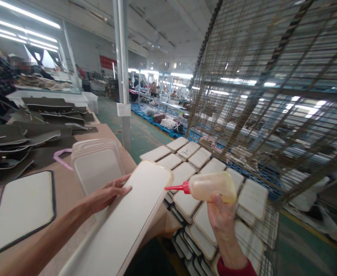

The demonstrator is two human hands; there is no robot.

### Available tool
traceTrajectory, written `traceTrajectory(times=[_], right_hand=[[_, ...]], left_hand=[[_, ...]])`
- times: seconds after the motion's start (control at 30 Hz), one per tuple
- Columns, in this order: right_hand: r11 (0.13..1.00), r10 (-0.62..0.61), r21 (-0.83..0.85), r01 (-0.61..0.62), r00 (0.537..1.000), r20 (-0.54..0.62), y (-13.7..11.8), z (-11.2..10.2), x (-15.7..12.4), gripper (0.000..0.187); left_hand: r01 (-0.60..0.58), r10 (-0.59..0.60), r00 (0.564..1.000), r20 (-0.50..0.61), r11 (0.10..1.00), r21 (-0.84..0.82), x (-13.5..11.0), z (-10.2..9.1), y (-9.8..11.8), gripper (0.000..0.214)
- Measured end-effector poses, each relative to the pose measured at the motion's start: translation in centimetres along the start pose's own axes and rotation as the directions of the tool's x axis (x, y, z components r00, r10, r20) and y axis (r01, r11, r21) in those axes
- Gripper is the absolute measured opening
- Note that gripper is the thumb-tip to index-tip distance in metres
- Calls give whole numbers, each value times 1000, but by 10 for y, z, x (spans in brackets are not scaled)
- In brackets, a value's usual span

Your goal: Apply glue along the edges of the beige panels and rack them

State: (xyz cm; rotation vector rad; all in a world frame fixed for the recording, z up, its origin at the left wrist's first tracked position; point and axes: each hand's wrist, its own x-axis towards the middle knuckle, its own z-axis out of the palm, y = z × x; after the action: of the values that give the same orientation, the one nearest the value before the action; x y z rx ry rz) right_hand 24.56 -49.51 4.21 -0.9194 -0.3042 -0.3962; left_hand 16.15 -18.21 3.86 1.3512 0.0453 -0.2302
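Observation:
My left hand (113,191) grips the left edge of a long white panel (128,214) with rounded corners, thumb on its face. The panel slants up and away from me. In my right hand (222,214) is a squeeze bottle (211,186) of pale yellow liquid, lying sideways. Its red nozzle tip touches or almost touches the panel's right edge near the far corner; I cannot tell which. Yellowish residue lines that corner. Left of the panel leans a stack of similar white pieces (96,161). A dark-edged white panel (21,211) lies flat at the far left.
Many white panels (211,166) lie in rows on a wire rack (272,230) at the right, beneath a tilted wire grid (257,76). Dark curved pieces (42,134) pile up on the brown-covered table (102,132). A pole (123,76) stands ahead. Other people are in the background.

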Motion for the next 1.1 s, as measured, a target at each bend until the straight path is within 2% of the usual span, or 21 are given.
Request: traceTrajectory(times=[0.17,0.53,0.73,1.1], right_hand=[[1000,21,-20,-19,997,70,1,1,0,42],[998,66,5,-67,996,66,2,3,2,42],[998,65,-16,-64,994,83,3,0,1,46],[996,79,18,-82,990,119,-4,2,-1,41]], left_hand=[[-8,8,1000,-25,1000,-9,3,1,2,74],[-3,0,996,-84,999,-32,11,10,12,82],[-8,5,997,-72,999,-49,16,12,12,80],[-29,24,996,-83,997,-71,31,16,18,81]])
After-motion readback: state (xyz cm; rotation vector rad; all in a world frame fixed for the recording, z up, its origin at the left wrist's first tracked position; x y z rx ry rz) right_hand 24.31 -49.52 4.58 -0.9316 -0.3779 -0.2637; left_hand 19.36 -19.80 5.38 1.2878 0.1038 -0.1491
